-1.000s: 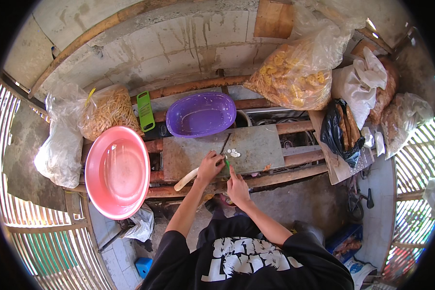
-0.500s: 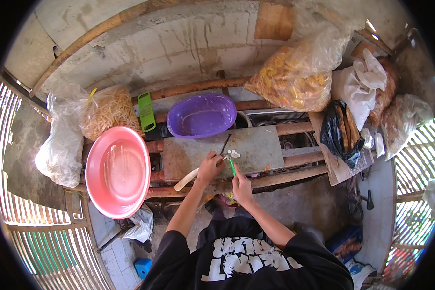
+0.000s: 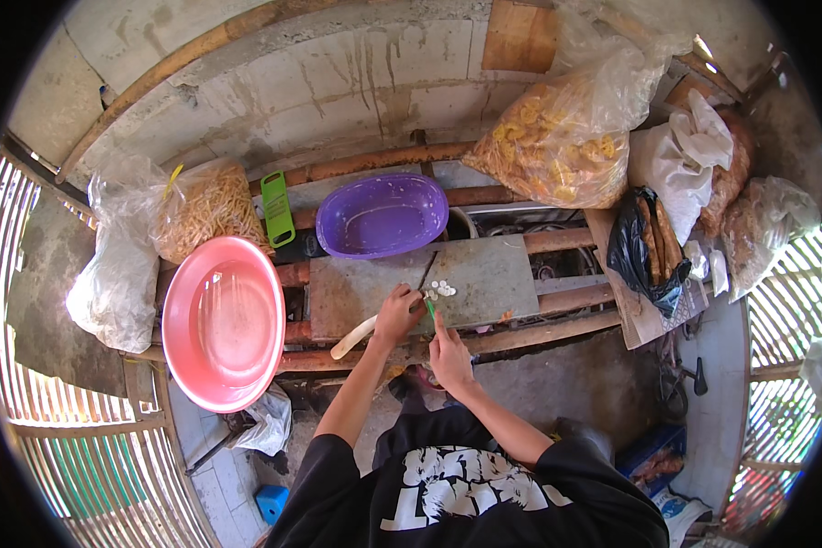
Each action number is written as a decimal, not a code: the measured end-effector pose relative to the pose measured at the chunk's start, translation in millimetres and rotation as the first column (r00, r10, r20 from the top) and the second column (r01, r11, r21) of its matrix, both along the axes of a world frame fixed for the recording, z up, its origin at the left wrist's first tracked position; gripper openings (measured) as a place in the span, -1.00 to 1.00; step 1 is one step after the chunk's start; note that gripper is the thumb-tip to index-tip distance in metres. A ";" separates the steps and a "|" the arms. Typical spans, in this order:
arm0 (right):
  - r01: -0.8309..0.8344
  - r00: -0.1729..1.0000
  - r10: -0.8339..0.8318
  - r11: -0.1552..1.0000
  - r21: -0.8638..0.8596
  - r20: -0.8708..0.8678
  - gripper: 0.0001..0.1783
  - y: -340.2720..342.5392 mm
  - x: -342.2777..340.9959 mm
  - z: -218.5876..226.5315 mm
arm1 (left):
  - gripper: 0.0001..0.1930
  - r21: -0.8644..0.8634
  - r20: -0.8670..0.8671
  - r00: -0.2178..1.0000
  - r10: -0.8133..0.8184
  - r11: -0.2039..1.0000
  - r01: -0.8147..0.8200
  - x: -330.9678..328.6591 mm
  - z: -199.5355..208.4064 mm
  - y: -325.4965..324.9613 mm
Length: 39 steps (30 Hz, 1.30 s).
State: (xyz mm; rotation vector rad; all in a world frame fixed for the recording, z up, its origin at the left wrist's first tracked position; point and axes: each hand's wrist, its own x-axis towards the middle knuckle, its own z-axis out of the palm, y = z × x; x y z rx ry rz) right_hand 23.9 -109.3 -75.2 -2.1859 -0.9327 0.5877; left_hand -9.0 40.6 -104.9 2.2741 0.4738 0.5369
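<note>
A long, pale peeled root (image 3: 353, 339) lies slantwise over the near edge of a grey slab (image 3: 493, 283). My left hand (image 3: 400, 315) is closed around its far end, and the fingers hide that part. In my right hand (image 3: 450, 356) is a knife (image 3: 431, 309) with green on it, placed close beside the left fingertips at the root's end. Its blade is mostly hidden. Several small round white slices (image 3: 443, 287) lie on the slab just past the knife.
An empty pink basin (image 3: 237, 333) stands at the left, a purple basin (image 3: 382, 217) behind the slab. Between them leans a green slicer (image 3: 277, 208). Bags of chips (image 3: 557, 142) and sticks (image 3: 212, 215) flank the bench. A black plastic bag (image 3: 647, 251) holds brown roots at right.
My right hand and the knife have shifted slightly left, closer to my left hand. The left hand stays on the root with barely any movement.
</note>
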 end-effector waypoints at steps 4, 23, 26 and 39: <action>-0.016 1.000 0.016 0.999 -0.044 -0.010 -0.42 -0.4 -0.9 -1.7 | -0.90 0.008 -0.006 1.000 -0.003 1.000 0.003 -0.6 1.6 0.0; 0.008 1.000 -0.008 1.000 -0.006 0.017 -0.44 -2.3 -2.5 -9.3 | -0.91 -0.015 -0.018 1.000 0.007 1.000 -0.007 0.3 2.7 -2.0; 0.004 1.000 -0.004 1.000 -0.015 0.021 -0.44 -1.8 -1.4 -10.0 | -0.91 -0.022 -0.031 0.999 0.014 1.000 -0.014 1.0 4.1 -2.5; 0.002 0.997 -0.007 0.998 0.062 0.076 -0.46 -1.6 4.1 -19.3 | -0.87 0.028 0.038 0.999 0.034 0.999 -0.035 1.5 -6.9 0.2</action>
